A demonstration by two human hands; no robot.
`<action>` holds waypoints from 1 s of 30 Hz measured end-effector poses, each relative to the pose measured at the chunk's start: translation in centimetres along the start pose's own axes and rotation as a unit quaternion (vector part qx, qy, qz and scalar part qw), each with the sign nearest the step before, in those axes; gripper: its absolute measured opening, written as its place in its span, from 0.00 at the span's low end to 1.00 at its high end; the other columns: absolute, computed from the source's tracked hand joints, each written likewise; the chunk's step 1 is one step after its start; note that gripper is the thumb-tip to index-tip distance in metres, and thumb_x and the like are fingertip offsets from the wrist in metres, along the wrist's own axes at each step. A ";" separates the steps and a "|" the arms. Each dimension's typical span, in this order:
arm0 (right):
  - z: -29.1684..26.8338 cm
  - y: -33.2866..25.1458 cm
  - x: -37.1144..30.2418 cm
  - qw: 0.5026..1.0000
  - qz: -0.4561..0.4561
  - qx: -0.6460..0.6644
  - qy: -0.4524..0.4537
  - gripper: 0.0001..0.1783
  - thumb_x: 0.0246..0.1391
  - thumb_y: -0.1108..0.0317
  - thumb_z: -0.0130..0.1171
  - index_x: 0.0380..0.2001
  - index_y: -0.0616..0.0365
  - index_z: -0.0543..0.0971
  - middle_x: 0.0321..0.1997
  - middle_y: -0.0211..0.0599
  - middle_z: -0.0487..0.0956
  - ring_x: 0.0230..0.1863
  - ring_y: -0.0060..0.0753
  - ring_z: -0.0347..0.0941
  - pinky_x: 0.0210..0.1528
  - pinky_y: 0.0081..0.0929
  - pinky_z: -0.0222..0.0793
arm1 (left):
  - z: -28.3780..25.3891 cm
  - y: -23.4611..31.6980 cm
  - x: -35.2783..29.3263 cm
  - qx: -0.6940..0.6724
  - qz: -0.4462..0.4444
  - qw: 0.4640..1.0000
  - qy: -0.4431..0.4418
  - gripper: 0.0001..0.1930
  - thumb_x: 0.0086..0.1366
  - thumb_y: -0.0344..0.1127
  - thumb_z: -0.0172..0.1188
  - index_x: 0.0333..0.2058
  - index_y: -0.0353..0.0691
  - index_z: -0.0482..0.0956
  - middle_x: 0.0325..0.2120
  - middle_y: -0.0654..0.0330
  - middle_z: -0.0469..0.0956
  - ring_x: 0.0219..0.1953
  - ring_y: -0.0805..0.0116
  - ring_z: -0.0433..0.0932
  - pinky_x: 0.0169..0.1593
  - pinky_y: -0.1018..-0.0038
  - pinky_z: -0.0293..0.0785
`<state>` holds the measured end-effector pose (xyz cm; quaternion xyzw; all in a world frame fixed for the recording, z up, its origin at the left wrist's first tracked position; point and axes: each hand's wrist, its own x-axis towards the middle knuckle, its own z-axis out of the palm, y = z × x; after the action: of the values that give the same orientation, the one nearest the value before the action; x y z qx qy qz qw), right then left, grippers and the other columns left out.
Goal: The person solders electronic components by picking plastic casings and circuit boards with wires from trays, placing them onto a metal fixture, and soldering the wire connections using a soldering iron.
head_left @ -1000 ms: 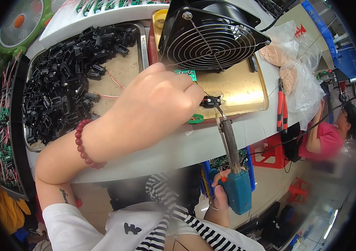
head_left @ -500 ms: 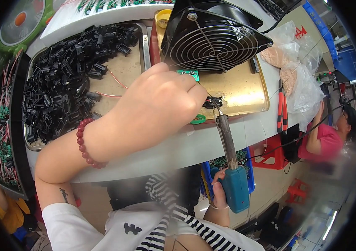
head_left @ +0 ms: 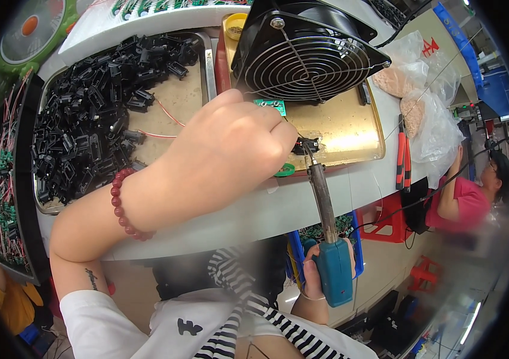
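My left hand [head_left: 236,143] is closed in a fist above the front of the gold-coloured tray [head_left: 359,128]. Its fingertips are turned away, so whatever they pinch is hidden. Just beyond the knuckles lies a small black plastic housing [head_left: 309,145], with a thin dark lead near it. My right hand [head_left: 313,275] grips the teal handle of a soldering gun [head_left: 336,269] below the table edge. The gun's metal barrel points upward, and its tip meets the housing. A small green circuit board [head_left: 272,106] rests behind my left hand, and a green ring-shaped piece [head_left: 285,170] sits below it.
A large black fan [head_left: 308,66] with a wire guard stands on the gold tray. At left, a metal tray [head_left: 208,66] holds many black housings. Red-handled pliers [head_left: 404,158] and plastic bags [head_left: 425,131] lie at right. A blue bin [head_left: 359,254] sits below; a person in pink [head_left: 460,200] is beyond.
The soldering gun's handle has tilted and shifted very slightly, its tip staying at the black housing. My left hand has hardly moved.
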<state>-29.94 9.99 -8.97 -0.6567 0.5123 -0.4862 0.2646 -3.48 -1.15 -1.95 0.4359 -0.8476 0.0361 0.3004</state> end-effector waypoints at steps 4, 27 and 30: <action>-0.1 0.2 -0.2 1.000 -0.007 -0.013 -0.002 0.12 0.38 0.68 0.67 0.29 0.59 0.79 0.26 0.37 0.75 0.25 0.39 0.69 0.29 0.29 0.64 | -0.1 0.0 0.1 -0.005 0.004 1.000 0.004 0.05 0.53 0.28 0.64 0.29 0.38 0.77 0.21 0.63 0.75 0.25 0.64 0.76 0.32 0.70 0.67; 0.4 0.5 -0.1 0.996 0.003 0.089 0.030 0.22 0.48 0.59 0.63 0.41 0.65 0.78 0.16 0.31 0.72 0.18 0.23 0.68 0.28 0.21 0.61 | 0.1 0.1 0.0 -0.005 0.004 1.000 0.004 0.06 0.54 0.29 0.64 0.30 0.38 0.77 0.20 0.62 0.73 0.25 0.64 0.75 0.31 0.70 0.65; 0.5 0.2 0.1 0.996 0.005 0.080 0.042 0.21 0.46 0.59 0.63 0.38 0.65 0.78 0.17 0.32 0.72 0.17 0.24 0.68 0.29 0.22 0.62 | 0.0 0.1 0.0 0.004 0.001 1.000 0.002 0.07 0.53 0.29 0.65 0.30 0.38 0.76 0.19 0.62 0.72 0.24 0.64 0.74 0.31 0.69 0.65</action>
<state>-29.62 9.74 -9.32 -0.6098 0.4856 -0.5513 0.2972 -3.56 -1.05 -1.94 0.4362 -0.8474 0.0401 0.3002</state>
